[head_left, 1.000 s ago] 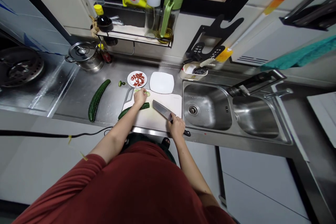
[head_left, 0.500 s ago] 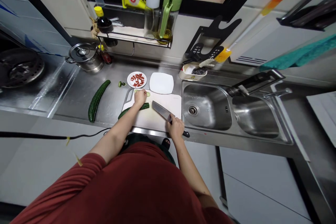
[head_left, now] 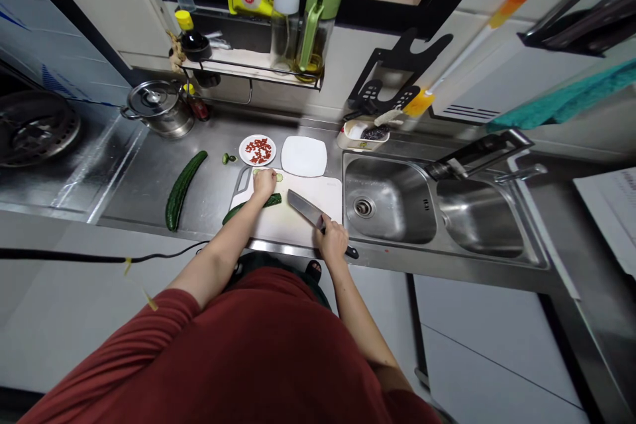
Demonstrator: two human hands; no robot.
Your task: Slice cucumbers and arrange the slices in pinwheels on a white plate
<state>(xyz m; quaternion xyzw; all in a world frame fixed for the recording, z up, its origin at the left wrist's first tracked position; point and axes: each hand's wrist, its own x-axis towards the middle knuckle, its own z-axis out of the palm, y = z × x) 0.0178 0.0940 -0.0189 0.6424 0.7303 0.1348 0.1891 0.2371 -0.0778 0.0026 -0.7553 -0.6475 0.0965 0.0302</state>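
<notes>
My right hand (head_left: 332, 238) grips the dark handle of a cleaver (head_left: 304, 207), its broad blade angled to the upper left over the white cutting board (head_left: 298, 228). My left hand (head_left: 265, 183) is closed at the board's far side, its fingertips down among pale green cucumber slices (head_left: 279, 177) that show on both sides of it. Beneath my left forearm lies a cut cucumber (head_left: 273, 199), partly hidden, with its cut end toward the blade. A whole cucumber (head_left: 183, 191) rests on the steel counter to the left.
Behind the board stand a plate of chopped red pieces (head_left: 247, 158) and a white square plate (head_left: 304, 156). Small cucumber ends (head_left: 226, 158) lie beside them. A double sink (head_left: 390, 202) borders the board on the right; a lidded pot (head_left: 161, 112) stands back left.
The whole view shifts slightly. Both hands, the cleaver and the cucumbers keep their places relative to the board.
</notes>
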